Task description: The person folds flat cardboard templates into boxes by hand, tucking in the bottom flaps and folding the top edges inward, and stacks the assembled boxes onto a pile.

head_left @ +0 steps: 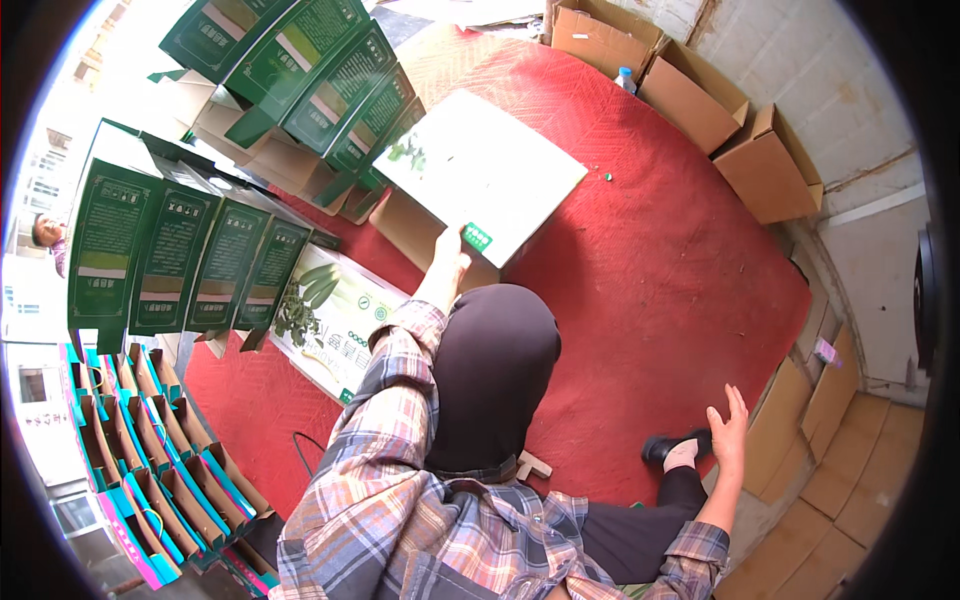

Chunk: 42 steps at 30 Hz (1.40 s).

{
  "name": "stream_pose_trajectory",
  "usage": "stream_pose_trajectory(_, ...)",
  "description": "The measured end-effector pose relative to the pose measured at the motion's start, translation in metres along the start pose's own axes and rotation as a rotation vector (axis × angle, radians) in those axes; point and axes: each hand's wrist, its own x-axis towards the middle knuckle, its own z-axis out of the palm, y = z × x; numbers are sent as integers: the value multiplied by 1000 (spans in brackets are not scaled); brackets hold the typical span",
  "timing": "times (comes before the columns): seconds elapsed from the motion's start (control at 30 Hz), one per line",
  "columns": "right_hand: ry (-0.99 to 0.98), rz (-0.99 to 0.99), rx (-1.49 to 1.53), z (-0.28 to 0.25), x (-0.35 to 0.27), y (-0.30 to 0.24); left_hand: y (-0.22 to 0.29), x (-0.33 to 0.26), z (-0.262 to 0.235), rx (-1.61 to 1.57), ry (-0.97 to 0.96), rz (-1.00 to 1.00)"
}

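My left hand (450, 262) grips the near edge of a white-topped cardboard box (490, 165), close to a green label in its corner. Some fingers are hidden at that edge. Brown cardboard shows under the white top, and leaf pictures decorate its left side. Another white printed box (335, 320) lies flat on the red floor covering, left of my knee. Off to the right, my right hand (731, 432) is raised with its fingers apart, holding nothing, above my shoe.
Stacked green cartons (190, 240) stand at the left, with more green cartons (320, 80) behind them. Blue and pink open boxes (160, 450) are piled at lower left. Brown open cartons (700, 95) and a bottle (625, 78) line the far right. Flattened cardboard (850, 465) lies at lower right.
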Motion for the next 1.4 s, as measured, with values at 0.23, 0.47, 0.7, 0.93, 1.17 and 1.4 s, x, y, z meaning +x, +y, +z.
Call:
stream_pose_trajectory(0.23,-34,39,-62,4,3,-3,-15,26,-45,7,89,-2)
stream_pose_trajectory(0.47,-68,60,-89,9,7,-2,-25,41,-37,-77,82,96)
stream_pose_trajectory(0.7,-100,63,-61,15,17,-8,-7,38,-35,-157,168,140)
stream_pose_trajectory(0.93,-119,77,-66,14,19,-14,5,46,-47,-120,173,164)
stream_pose_trajectory(1.17,-147,85,-100,13,17,-14,28,52,-56,-35,198,163)
stream_pose_trajectory(1.4,-182,65,-111,18,20,-17,32,47,-58,31,216,68)
